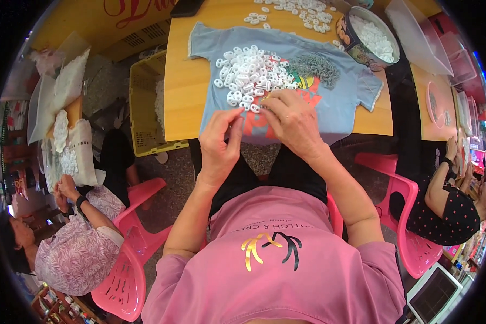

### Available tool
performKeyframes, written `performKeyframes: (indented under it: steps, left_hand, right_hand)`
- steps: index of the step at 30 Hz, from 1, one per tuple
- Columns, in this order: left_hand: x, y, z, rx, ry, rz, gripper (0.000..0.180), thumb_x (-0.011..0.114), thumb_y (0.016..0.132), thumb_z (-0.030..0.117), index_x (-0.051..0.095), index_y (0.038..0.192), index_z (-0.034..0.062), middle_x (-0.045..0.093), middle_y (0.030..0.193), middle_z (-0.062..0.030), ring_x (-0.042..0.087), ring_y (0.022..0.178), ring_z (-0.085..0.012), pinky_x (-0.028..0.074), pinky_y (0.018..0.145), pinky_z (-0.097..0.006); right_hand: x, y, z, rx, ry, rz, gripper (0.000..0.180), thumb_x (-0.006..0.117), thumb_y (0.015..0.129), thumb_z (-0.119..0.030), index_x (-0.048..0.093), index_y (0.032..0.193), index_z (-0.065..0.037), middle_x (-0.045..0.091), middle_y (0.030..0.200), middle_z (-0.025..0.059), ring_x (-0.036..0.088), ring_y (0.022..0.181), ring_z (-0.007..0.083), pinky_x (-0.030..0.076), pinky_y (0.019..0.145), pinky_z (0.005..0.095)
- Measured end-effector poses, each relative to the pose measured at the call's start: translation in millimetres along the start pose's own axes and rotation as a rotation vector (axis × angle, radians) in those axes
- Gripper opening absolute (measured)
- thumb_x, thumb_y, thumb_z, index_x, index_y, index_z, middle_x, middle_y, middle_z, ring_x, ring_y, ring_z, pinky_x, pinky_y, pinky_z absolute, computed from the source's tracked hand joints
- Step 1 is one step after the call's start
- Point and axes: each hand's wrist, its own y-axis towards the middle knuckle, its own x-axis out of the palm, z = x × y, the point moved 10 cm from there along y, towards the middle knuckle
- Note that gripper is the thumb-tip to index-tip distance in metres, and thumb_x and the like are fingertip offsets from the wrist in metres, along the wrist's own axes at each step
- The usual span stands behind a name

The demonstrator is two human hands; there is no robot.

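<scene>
In the middle of the frame both hands meet at the near edge of a light blue T-shirt (337, 105) that is spread flat on the wooden tabletop (181, 86). On the shirt lies a heap of small white plastic rings (248, 73), and just right of it a smaller heap of thin grey metal springs (316, 66). The left hand (220, 143) has its fingers pinched narrow, thumb against forefinger, at the lower edge of the white heap; it seems to hold one small piece, but the piece is too small to see for sure. The right hand (292, 121) is curled palm down beside it, the fingertips closed together over something tiny that I cannot tell. The two hands almost touch.

I judge that the step in hand is the joining of one white ring with one spring, done between the fingertips. The next move would call for a fine pinch on the nearest loose ring at the heap's lower edge, without scattering the others.

In the upper right of the frame stands a round tin (356, 43) full of white pieces, and more white pieces lie loose at the top edge. A yellow crate (146, 108) stands left of the tabletop. Other persons sit on pink chairs (129, 270) at the lower left and at the right edge.
</scene>
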Motion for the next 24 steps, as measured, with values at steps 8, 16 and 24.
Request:
performKeyframes:
  steps: [8, 16, 24]
  left_hand:
    - [16.1, -1.1, 3.8, -0.02, -0.044, -0.041, 0.021, 0.062, 0.087, -0.005, 0.064, 0.107, 0.002, 0.061, 0.084, -0.0079, 0.056, 0.063, -0.0145, 0.044, 0.055, -0.026]
    - [29.6, 2.1, 15.2, 0.03, -0.063, -0.061, 0.02, 0.062, 0.087, -0.006, 0.064, 0.106, 0.0016, 0.061, 0.085, -0.0081, 0.056, 0.064, -0.0151, 0.044, 0.055, -0.026]
    - [30.1, 1.2, 12.8, -0.007, -0.083, -0.073, 0.02, 0.061, 0.088, -0.006, 0.064, 0.106, 0.0012, 0.062, 0.085, -0.0084, 0.057, 0.065, -0.0148, 0.045, 0.057, -0.027]
  right_hand:
    - [-29.9, 0.4, 42.5, 0.165, -0.077, 0.083, 0.01, 0.071, 0.08, -0.01, 0.069, 0.089, -0.005, 0.064, 0.087, 0.0082, 0.063, 0.084, 0.0273, 0.05, 0.072, 0.0359]
    - [-16.9, 10.3, 36.2, 0.126, -0.146, -0.022, 0.012, 0.072, 0.08, -0.018, 0.07, 0.088, -0.009, 0.062, 0.089, 0.0067, 0.062, 0.084, 0.0266, 0.049, 0.07, 0.0366]
    - [-8.2, 21.4, 35.6, 0.058, -0.229, -0.051, 0.014, 0.072, 0.081, -0.021, 0.07, 0.088, -0.009, 0.062, 0.087, 0.0064, 0.061, 0.081, 0.0255, 0.05, 0.07, 0.0361]
